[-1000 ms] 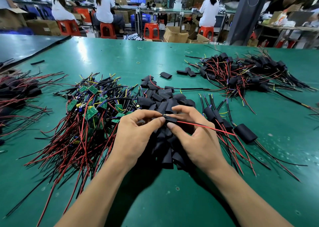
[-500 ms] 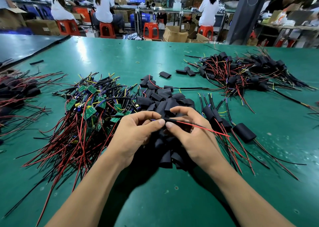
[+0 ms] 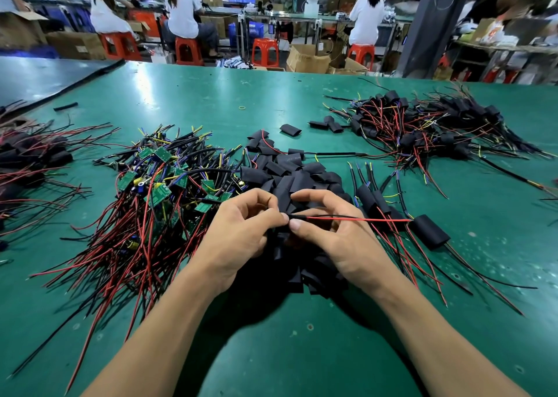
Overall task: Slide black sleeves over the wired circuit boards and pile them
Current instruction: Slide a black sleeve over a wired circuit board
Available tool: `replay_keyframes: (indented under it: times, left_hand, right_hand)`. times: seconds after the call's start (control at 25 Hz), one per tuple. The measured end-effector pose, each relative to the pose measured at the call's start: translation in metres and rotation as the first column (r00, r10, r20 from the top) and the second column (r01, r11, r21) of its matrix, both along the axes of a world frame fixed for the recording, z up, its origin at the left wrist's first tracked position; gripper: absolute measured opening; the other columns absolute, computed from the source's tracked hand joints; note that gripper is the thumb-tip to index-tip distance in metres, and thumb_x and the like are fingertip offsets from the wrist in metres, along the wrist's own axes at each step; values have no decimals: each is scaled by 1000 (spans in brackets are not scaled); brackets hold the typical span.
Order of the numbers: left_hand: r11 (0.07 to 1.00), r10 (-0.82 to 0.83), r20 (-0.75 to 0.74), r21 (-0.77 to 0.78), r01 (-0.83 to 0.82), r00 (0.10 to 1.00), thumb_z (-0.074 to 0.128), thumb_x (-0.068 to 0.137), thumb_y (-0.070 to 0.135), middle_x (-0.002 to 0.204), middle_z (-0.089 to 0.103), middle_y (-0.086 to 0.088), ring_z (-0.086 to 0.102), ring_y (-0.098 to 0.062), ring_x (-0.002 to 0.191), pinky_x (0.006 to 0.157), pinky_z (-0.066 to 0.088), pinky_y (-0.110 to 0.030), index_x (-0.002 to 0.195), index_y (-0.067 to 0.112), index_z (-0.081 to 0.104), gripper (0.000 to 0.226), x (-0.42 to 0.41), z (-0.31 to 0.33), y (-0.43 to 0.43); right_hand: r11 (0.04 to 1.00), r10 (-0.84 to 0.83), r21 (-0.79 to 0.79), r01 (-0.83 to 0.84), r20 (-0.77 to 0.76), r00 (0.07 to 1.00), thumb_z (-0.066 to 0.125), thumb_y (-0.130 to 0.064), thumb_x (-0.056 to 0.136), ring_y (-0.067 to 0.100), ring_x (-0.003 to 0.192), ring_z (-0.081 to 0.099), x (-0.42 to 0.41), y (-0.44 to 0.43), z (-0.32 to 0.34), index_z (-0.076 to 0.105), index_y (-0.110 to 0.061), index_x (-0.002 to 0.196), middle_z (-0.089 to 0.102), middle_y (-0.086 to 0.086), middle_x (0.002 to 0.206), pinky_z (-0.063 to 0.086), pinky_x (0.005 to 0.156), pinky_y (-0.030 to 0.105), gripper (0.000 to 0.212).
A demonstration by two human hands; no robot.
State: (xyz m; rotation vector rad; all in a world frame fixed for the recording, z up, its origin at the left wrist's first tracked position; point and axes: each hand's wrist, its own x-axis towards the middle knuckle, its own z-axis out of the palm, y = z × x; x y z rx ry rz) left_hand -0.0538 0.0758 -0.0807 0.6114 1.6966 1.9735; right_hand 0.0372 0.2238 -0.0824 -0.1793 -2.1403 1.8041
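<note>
We pinch a red and black wire pair (image 3: 347, 219) between the thumb and forefinger tips of both hands, right where the two hands meet. Our left hand (image 3: 238, 236) is curled tight, and we cannot tell what else lies inside it. Our right hand (image 3: 344, 242) nips the same spot, its other fingers loosely bent. From the pinch the pair runs out across our right hand, ending close to a single sleeved board (image 3: 428, 232) that lies on the table just right of that hand.

Directly under and beyond both hands sits the heap of loose black sleeves (image 3: 290, 173). Left of our left hand, touching that heap, spreads the tangle of bare green circuit boards (image 3: 160, 191), their red and black leads fanning back towards our left forearm. Beyond the right hand and well to its right lies a pile of sleeved boards (image 3: 422, 124). Another dark pile (image 3: 33, 161) lies far out to the left.

One stray sleeve (image 3: 290, 129) rests beyond the heap, and further still a yellow rubber band (image 3: 242, 107). Everything lies on the green table (image 3: 271, 351). Past its far edge, people in white tops (image 3: 183, 3) sit on red stools (image 3: 265, 51) at other benches.
</note>
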Motion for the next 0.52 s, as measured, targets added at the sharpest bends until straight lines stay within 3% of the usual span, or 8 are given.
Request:
replay_keyframes:
  times: [0.16,0.28,0.44,0.52]
  left_hand:
    - [999,49,-47,23,-48,998,71,84,1,61,44,0,32,-9,40,38,25,-17,81,16,65,17,-2,-1,-1]
    - [992,126,-57,32,-124,990,72,84,2,64,54,3,41,-11,38,38,33,-17,98,12,67,18,-4,-1,-1]
    - [988,127,-149,-71,-139,981,74,87,19,70,72,1,48,-14,34,36,37,-17,99,21,74,12,0,2,-3]
    - [991,72,-150,-100,-87,986,72,89,24,76,76,-2,52,-17,35,36,38,-18,98,23,76,10,3,3,-1]
  right_hand:
    - [1000,-17,-10,17,-21,1000,76,-22,79,24,95,73,-2,1,-4,68,-23,113,76,7,100,57,89,39,34]
    - [986,-68,-157,59,-52,996,77,-16,81,26,90,72,-5,5,-6,70,-21,109,76,8,98,56,89,42,30]
    - [874,-32,-485,-1,-59,998,74,-15,78,21,68,70,-5,2,-3,72,-14,99,74,7,85,59,63,31,22]
    - [830,-21,-558,-15,-57,998,73,-15,74,17,62,68,-6,0,-1,69,-11,96,72,8,83,57,56,26,23]
